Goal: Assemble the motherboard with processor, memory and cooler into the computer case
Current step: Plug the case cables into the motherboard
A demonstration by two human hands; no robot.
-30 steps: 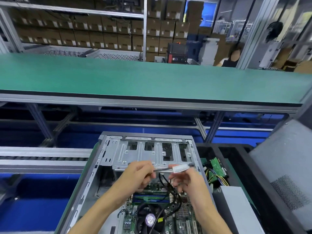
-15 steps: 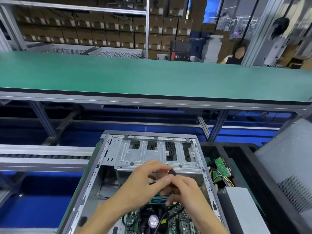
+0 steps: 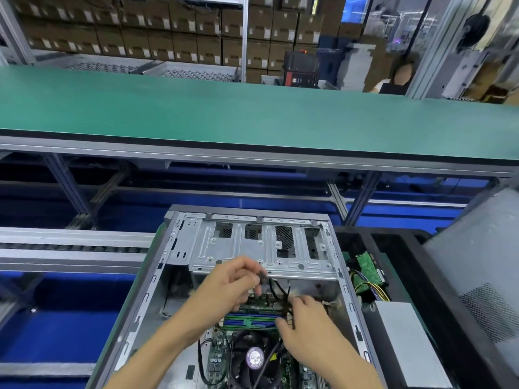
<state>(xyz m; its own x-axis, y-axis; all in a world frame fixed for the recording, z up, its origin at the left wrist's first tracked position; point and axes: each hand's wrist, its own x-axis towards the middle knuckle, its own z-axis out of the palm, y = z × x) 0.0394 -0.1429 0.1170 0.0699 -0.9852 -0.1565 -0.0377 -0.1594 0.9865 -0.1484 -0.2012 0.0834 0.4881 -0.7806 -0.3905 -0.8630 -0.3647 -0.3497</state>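
Head view: the motherboard [image 3: 224, 357] already lies inside the computer case [image 3: 157, 290], toward its near end, with the cooler [image 3: 254, 357] mounted and the memory [image 3: 252, 321] seated in its slots just beyond it. The processor is hidden, presumably beneath the cooler. Judged remaining: cable connection. The left hand [image 3: 227, 284] pinches a black connector [image 3: 263, 277] above the board; the right hand [image 3: 306, 324] grips the black cables [image 3: 280, 290] beside the memory. Fastening screws cannot be made out.

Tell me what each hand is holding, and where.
Left hand pinches a black cable by its plug end; right hand grips the same cables lower down.
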